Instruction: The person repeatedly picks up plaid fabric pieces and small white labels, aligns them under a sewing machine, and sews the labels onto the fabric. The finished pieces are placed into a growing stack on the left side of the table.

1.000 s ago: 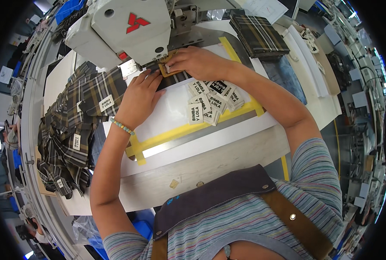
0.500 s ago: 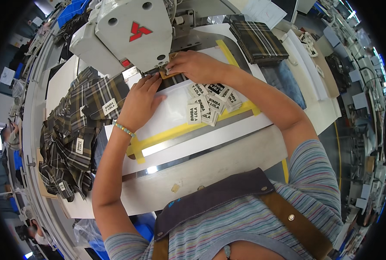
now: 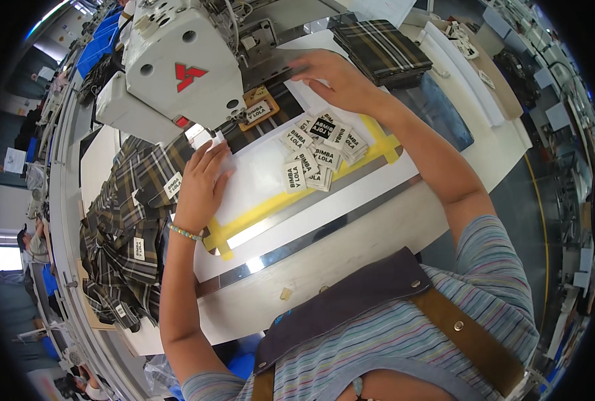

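My left hand (image 3: 205,186) lies with fingers stretched out at the lower left of the sewing machine's head (image 3: 184,67), over the edge of the white sheet (image 3: 247,177). My right hand (image 3: 337,81) is lifted beyond the labels, fingers apart and holding nothing. Between the hands, a small tan frame (image 3: 271,113) surrounds a white label (image 3: 258,111) beside the machine head. Dark plaid fabric (image 3: 244,138) runs beneath it. A loose pile of white labels (image 3: 325,157), one of them black, rests on the sheet near my right forearm.
Plaid pieces with white labels sewn or laid on them heap up at the left (image 3: 130,227). A folded plaid stack (image 3: 383,50) sits at the far right. Yellow tape (image 3: 261,216) borders the white sheet. Blue crates (image 3: 97,50) stand at the back left.
My right hand has drawn away from the tan frame, up and to the right, uncovering the label in it. My left hand has slid off the frame toward the left.
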Demonstrator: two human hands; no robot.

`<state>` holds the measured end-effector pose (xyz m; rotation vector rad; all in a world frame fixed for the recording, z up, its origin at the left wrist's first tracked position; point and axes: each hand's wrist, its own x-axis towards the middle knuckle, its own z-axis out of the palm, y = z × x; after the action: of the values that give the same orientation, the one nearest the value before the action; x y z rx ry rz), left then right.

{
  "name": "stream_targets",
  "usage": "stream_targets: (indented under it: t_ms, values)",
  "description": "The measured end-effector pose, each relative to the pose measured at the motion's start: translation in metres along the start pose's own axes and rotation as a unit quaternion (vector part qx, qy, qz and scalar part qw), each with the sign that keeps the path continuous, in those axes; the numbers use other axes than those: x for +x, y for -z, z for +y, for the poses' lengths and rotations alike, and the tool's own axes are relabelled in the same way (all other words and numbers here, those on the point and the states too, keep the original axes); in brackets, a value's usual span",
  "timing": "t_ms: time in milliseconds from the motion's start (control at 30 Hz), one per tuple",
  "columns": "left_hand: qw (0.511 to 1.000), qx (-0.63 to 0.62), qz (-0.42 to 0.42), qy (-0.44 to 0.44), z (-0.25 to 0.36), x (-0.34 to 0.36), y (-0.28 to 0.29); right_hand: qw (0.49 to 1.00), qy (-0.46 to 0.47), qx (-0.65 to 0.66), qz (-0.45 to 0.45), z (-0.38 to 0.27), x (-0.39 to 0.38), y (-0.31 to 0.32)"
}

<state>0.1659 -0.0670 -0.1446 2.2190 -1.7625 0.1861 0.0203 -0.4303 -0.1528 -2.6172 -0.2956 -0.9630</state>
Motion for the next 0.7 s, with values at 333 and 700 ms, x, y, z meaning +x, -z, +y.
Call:
stream_targets:
  t_ms: [333, 700]
  values:
    - [0.997, -0.058, 0.022, -0.039, 0.027, 0.026, -0.006, 0.985, -0.135, 0.081, 0.072, 0.024, -0.009, 0.003]
    - [0.999, -0.041, 0.018, -0.031, 0.017, 0.034, -0.019, 0.972, -0.192, 0.117, 0.066, 0.038, -0.015, 0.005]
